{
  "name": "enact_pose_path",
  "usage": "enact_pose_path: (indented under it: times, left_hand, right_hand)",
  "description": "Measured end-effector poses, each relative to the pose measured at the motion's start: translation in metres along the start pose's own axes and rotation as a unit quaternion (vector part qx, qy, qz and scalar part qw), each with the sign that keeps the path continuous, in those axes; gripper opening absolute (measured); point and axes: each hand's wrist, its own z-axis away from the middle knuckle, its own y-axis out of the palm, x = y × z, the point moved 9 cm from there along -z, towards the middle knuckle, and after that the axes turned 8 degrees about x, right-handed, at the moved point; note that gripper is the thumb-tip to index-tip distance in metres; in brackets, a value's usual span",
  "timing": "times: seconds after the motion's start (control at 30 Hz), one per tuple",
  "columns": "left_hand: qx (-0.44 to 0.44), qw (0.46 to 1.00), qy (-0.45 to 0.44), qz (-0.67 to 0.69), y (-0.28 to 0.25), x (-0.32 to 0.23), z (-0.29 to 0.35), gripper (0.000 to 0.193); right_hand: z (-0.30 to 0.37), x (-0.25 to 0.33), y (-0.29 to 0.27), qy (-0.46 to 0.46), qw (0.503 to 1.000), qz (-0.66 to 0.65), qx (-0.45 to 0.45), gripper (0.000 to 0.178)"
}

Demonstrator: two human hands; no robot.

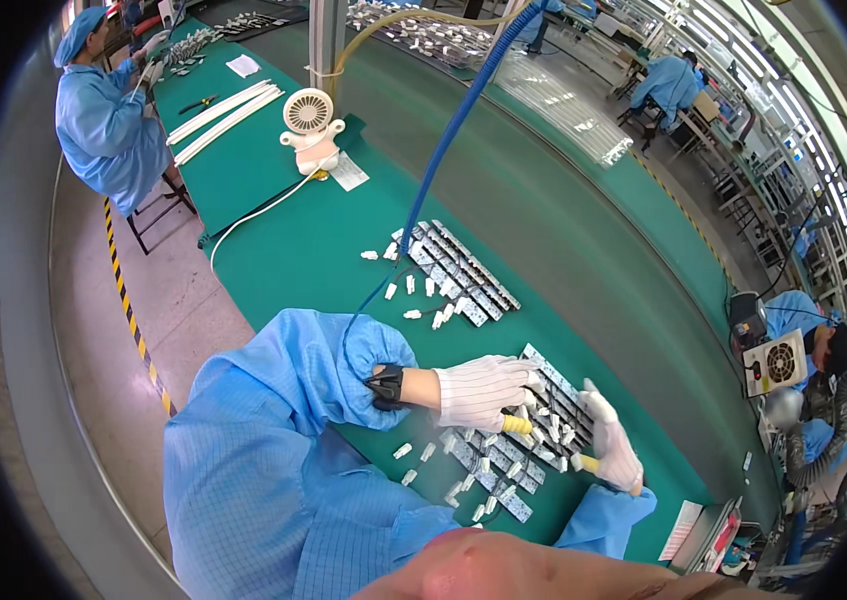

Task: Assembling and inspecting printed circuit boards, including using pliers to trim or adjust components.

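Note:
In front of me lies a group of narrow circuit board strips (pixel 556 375) with white plug connectors on short dark leads. My left hand (pixel 484 392), in a white striped glove with a yellow covering on the thumb, is bent round the left side of this group, among the connectors. At the group's right end is my right hand (pixel 616 448), gloved too, its fingers stretched upward and its yellow-covered thumb well apart from them, against the strips. More strips with connectors (pixel 516 500) lie nearer to me, partly overlapping. The fingertips of my left hand are partly hidden.
Another batch of strips (pixel 474 285) lies farther up the green table (pixel 314 275). A blue coiled hose (pixel 444 150) hangs over it. Beyond are a small fan (pixel 309 112), white rods (pixel 229 120) and pliers (pixel 200 104). A dark conveyor belt (pixel 544 230) runs alongside. A co-worker (pixel 109 125) sits at far left.

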Motion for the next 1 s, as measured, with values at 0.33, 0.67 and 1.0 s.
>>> enact_pose_path:
  times: [0.33, 0.67, 1.0]
  left_hand:
    - [-0.018, 0.998, 0.062, 0.005, -0.001, -0.001, 0.007, 0.047]
    - [0.011, 0.990, 0.084, 0.116, -0.007, -0.004, 0.009, 0.048]
    - [-0.083, 0.989, 0.054, 0.114, -0.044, -0.002, 0.013, 0.054]
  right_hand:
    - [0.028, -0.016, -0.025, 0.102, 0.871, 0.400, -0.268, 0.047]
    - [0.026, -0.006, -0.023, 0.081, 0.891, 0.322, -0.309, 0.034]
    - [0.040, -0.002, -0.027, 0.019, 0.904, 0.063, -0.423, 0.026]
